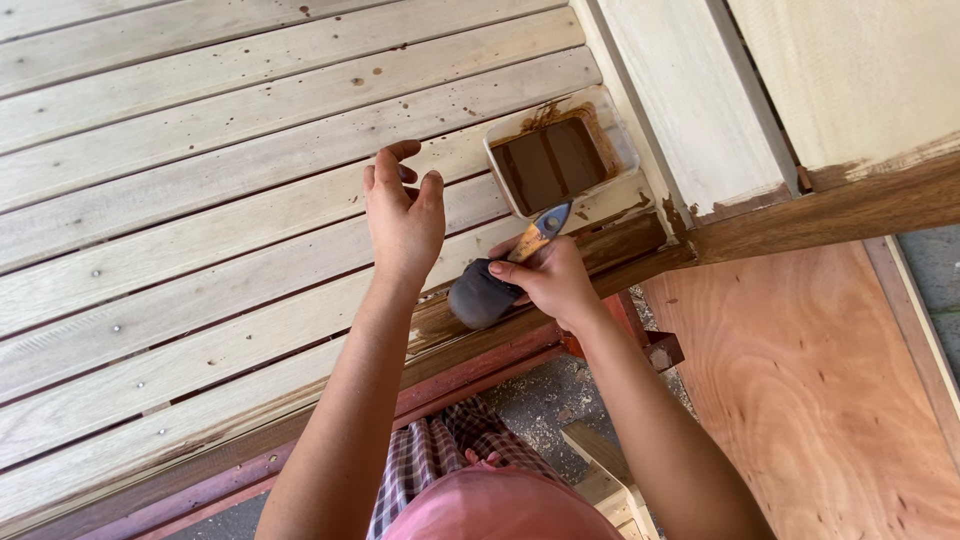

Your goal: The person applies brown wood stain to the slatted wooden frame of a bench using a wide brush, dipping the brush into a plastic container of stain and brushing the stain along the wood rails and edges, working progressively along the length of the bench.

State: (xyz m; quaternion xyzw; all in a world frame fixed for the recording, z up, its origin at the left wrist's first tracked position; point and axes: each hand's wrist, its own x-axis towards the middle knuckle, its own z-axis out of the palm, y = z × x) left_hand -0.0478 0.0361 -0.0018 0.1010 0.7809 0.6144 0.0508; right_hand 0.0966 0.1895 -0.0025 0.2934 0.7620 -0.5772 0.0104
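- The right hand (553,282) was closed around a foam brush (482,295), just below the middle of the frame; its wooden handle with a blue collar stuck up past the fingers toward the tray.
- The grey foam head of the brush lay against the darkened front edge of the slatted bench (200,200), at the lower rim of the boards.
- The left hand (403,215) rested flat on the pale slats just left of the brush, fingers loosely curled and holding nothing.
- A white rectangular tray (620,135) with brown stain in it sat on the slats just above the right hand, in the upper middle of the frame; brown smears marked its rim.
- Small brown drips dotted the pale boards toward the upper left.
- A brown-stained beam (830,215) ran to the right from the bench corner, beneath a pale unpainted post (700,90).
- A sheet of reddish plywood (820,400) filled the lower right of the frame.
- No labels or signs could be made out.
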